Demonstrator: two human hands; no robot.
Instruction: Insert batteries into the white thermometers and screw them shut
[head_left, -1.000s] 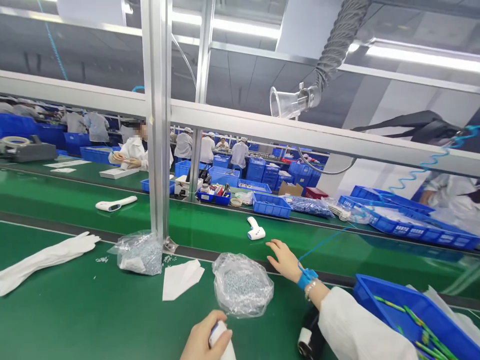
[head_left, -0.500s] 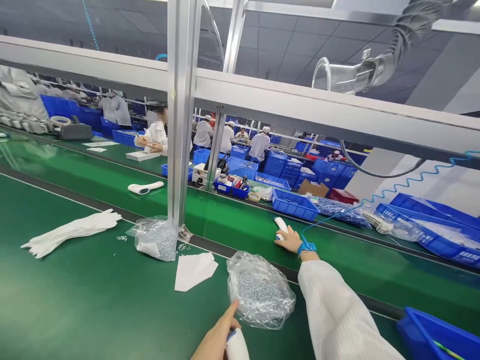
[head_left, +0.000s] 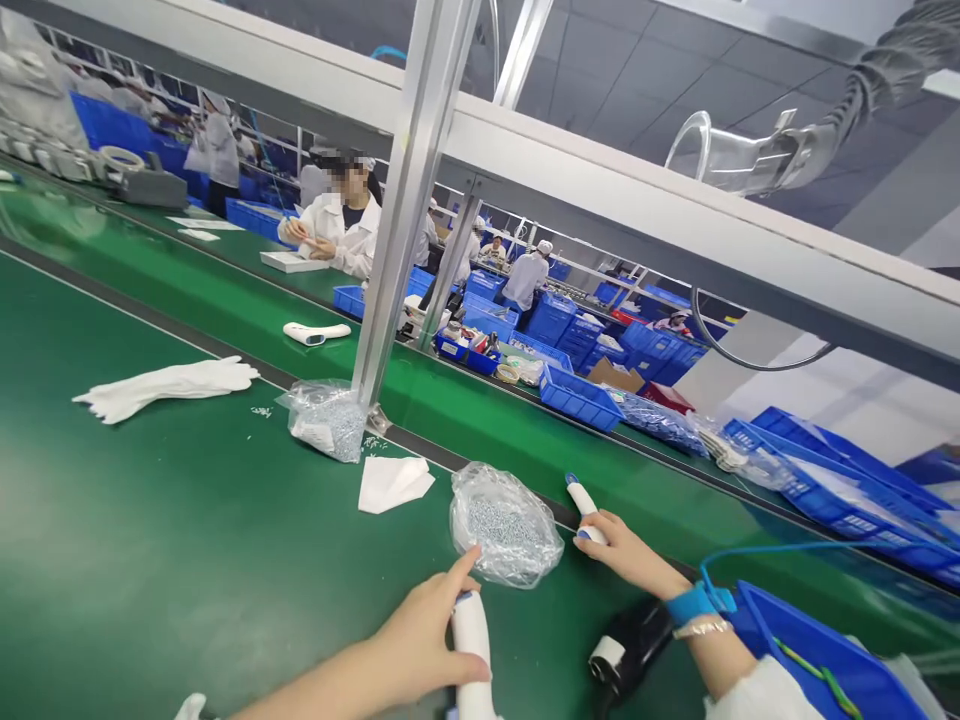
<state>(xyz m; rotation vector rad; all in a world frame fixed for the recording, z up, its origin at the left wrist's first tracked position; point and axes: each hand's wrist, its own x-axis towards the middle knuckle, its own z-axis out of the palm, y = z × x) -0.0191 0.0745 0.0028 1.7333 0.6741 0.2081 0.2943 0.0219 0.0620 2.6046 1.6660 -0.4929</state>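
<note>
My left hand [head_left: 424, 635] is closed around a white handheld device [head_left: 471, 640] with a blue end, low in the middle of the view. Its index finger points up toward an open clear plastic bag of tiny grey screw-like pieces [head_left: 499, 525]. My right hand [head_left: 611, 545], with a blue strap on its wrist, grips a second white handheld device [head_left: 581, 498] by its lower end. That device leans over the dark near edge of the green conveyor belt [head_left: 480, 420]. A black cylindrical tool with a white label [head_left: 637, 640] lies below my right forearm.
Another white device [head_left: 316, 333] lies on the belt. A white glove [head_left: 169, 385], a second bag of small pieces [head_left: 328, 420] and folded white paper [head_left: 394, 483] are on the green table. A metal post [head_left: 405, 200] rises ahead. A blue bin [head_left: 832, 640] stands at right.
My right hand has drawn the white device back from the belt toward me. My left hand has come further into view with its device. The view has tilted, and the black tool now shows.
</note>
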